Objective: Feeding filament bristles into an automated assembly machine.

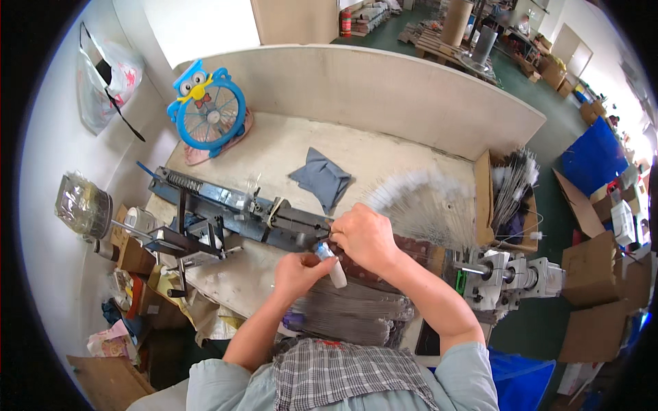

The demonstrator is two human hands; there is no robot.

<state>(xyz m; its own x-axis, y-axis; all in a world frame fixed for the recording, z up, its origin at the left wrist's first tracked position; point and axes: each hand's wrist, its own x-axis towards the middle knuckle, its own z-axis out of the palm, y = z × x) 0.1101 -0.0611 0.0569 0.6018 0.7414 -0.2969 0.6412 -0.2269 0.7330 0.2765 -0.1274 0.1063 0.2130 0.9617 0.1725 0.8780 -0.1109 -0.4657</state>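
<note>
At the table's middle, the left hand pinches a small white tube while the right hand closes at the blue machine. Finished brushes fan out behind; bare wires wait in front, so plenty remains.

A single head-worn fisheye view looks steeply down from above the person's chest onto the tabletop, close enough that the two hands sit at the centre of the frame. The forearms enter from the lower edge. Straight edges bow toward the rim, black corners ring the picture, and the upper right reaches far across a green workshop floor.
</note>
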